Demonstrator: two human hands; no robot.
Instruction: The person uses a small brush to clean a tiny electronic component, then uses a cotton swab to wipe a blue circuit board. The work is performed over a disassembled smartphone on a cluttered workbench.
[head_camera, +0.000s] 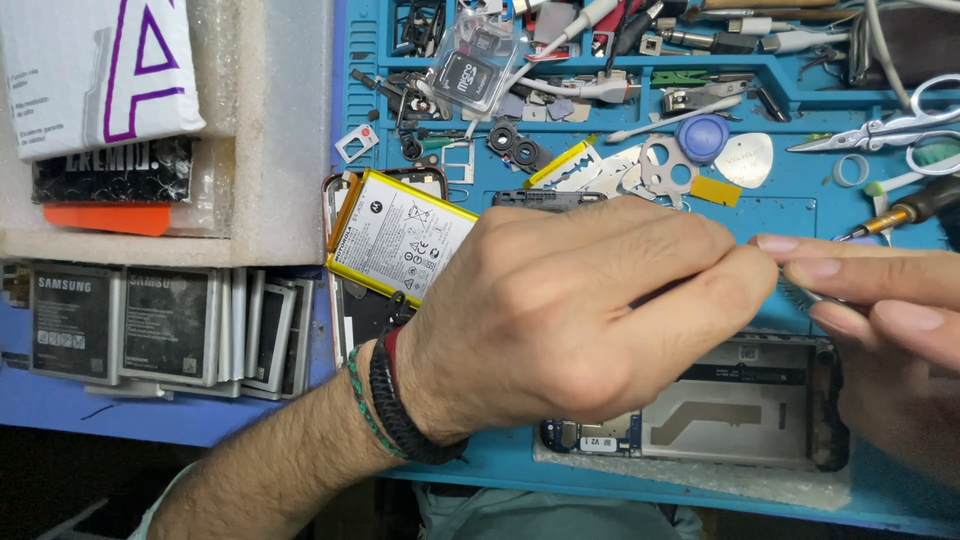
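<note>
Blue work mat (800, 215), covered with small tools and parts. On it, near the front edge, opened phone frame (745, 405), partly hidden under both hands. Behind the left wrist, yellow-edged battery (400, 237), tilted and lifted off a second phone body. Left hand (560, 310) above the frame, fingers curled tight, thumb and forefinger pinched together. Right hand (880, 320) just beside, fingertips narrow, touching the left fingertips. Between them a thin dark piece (800, 292), too small to identify.
</note>
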